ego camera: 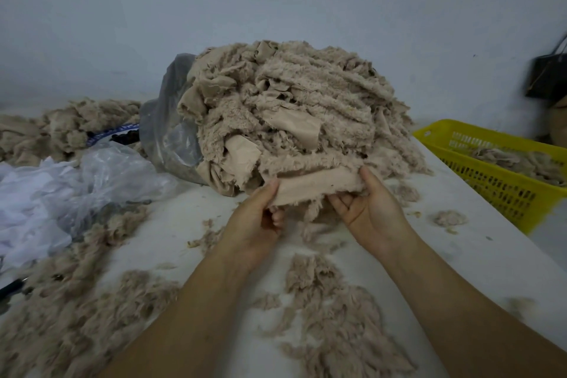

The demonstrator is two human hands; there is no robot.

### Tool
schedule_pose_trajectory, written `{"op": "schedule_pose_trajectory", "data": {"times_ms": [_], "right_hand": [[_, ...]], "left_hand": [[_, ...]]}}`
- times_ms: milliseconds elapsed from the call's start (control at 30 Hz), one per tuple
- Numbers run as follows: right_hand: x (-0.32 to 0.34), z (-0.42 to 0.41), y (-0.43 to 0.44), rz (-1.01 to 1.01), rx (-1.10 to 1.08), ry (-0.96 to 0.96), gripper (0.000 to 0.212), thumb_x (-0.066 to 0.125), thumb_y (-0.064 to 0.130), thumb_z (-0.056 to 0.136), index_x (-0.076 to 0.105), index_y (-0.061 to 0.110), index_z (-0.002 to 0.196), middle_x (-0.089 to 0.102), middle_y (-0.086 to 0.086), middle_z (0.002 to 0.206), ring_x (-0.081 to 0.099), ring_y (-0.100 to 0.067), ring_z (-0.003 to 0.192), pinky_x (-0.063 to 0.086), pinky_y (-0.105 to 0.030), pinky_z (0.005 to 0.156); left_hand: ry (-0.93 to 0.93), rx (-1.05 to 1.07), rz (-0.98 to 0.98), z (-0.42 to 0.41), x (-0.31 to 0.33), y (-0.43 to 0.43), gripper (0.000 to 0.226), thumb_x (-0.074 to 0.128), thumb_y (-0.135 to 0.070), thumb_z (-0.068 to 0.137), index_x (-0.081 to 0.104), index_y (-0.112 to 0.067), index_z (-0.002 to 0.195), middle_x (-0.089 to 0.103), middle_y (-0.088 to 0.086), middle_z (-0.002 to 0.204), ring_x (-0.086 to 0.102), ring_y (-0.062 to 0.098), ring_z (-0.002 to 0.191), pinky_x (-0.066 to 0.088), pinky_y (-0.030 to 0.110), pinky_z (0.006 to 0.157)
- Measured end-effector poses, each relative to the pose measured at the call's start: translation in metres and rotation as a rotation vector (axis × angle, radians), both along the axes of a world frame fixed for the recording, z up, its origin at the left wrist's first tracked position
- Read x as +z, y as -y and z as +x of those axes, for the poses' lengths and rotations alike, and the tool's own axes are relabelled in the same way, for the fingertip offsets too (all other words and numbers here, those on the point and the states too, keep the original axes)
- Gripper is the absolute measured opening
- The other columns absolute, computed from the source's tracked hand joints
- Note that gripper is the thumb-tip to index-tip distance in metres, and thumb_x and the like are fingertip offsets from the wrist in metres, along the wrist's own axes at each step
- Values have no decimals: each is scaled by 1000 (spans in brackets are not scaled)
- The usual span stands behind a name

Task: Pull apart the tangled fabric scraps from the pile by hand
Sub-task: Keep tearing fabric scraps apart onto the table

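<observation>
At frame centre I see the pile of beige fleece scraps (306, 107) spilling from a grey plastic bag (165, 120) onto the table (460, 255). My left hand (260, 221) and right hand (368, 209) have their fingers clamped on one strip (316, 184) at the pile's lower edge. The yellow basket (497, 187) at right holds a few loose scraps (518, 159).

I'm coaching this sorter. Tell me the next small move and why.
Probably draw the strip toward the body, away from the pile. The left hand and right hand pinch its ends, yet its far edge sits against the pile.
</observation>
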State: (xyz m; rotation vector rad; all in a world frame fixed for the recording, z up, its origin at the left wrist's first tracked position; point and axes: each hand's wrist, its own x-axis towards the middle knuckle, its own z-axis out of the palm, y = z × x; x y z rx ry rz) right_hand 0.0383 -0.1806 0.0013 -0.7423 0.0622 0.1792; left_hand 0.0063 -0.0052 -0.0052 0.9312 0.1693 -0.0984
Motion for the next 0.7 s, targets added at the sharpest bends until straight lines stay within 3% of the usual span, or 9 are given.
{"op": "schedule_pose_trajectory", "data": {"times_ms": [67,133,267,367,467,567,633,700], "right_hand": [[-2,1,2,-47,-41,-17,20,47,29,104,62,17,107,77,-6,92,75,-19,81,61,-31,64],[-4,1,1,-116,-22,-17,18,48,28,103,62,16,106,77,-8,89,75,-22,78,61,-32,62],[-5,-2,-5,-319,46,-3,26,50,33,101,60,9,102,75,-15,80,73,-23,65,60,-29,55],[-6,-1,-6,-420,21,21,35,51,41,100,62,8,104,76,-16,86,72,-23,68,60,-32,60],[-9,5,3,-432,-252,-19,28,53,41,98,62,16,106,72,-7,89,70,-19,69,59,-36,59],[-10,13,18,-603,-566,-20,17,51,42,96,51,27,104,54,-4,106,62,-27,96,56,-53,85],[-11,12,23,-823,-692,124,20,50,42,96,49,29,111,46,2,119,56,-14,99,52,-43,87],[-11,6,17,-1009,-649,352,20,49,41,98,52,32,116,48,5,123,57,-1,83,49,-30,73]], "left_hand": [[35,56,3,0,2,0,18,67,-30,89,64,-17,102,63,-3,77,56,9,65,44,18,53],[31,71,-46,-1,4,1,18,61,-28,96,63,-16,108,66,1,90,60,12,74,47,19,49],[16,5,-136,-4,6,-1,14,52,-29,101,56,-16,101,63,1,70,51,8,43,34,15,31],[18,-5,-187,-5,8,-2,16,47,-28,104,53,-15,97,61,0,63,50,7,40,36,15,30],[63,66,-163,-3,7,-3,19,45,-27,105,57,-12,106,73,7,73,68,14,54,50,19,40],[124,85,-100,-2,6,-4,24,39,-28,107,55,-11,108,75,12,79,74,19,67,57,22,52],[145,96,5,-2,6,-3,24,37,-30,108,54,-13,108,74,10,74,71,16,62,56,22,53],[145,98,114,-2,4,0,25,37,-32,108,55,-14,106,68,6,66,63,12,54,51,21,51]]}}
